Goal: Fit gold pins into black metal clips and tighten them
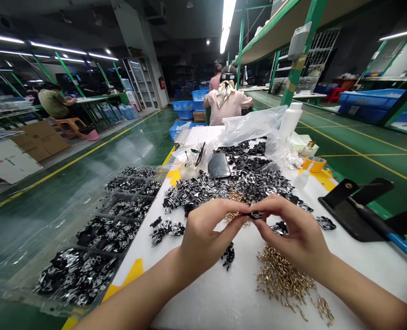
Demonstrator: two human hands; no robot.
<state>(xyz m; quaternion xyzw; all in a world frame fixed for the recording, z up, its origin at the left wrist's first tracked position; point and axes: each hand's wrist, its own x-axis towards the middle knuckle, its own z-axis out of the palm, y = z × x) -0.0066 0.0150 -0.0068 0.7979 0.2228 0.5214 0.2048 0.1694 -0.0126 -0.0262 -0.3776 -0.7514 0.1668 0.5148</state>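
Over the white table, my left hand (212, 231) and my right hand (290, 229) meet at their fingertips. Between them they pinch a small black part (254, 214), one end in each hand; its details are too small to make out. A pile of brass-coloured pieces (284, 277) lies below my right hand. Behind the fingertips is another brass-coloured heap (236, 197), partly hidden. Black and silver clips (199, 190) spread across the table beyond my hands. A few black parts (228, 255) lie beneath my left hand.
A compartment tray (109, 215) of black and silver parts stands at the left. A dark phone-like object (219, 165), white bottle (291, 120) and orange tape roll (313, 164) are farther back. A black fixture with a blue-handled tool (404, 245) stands at the right. People sit beyond.
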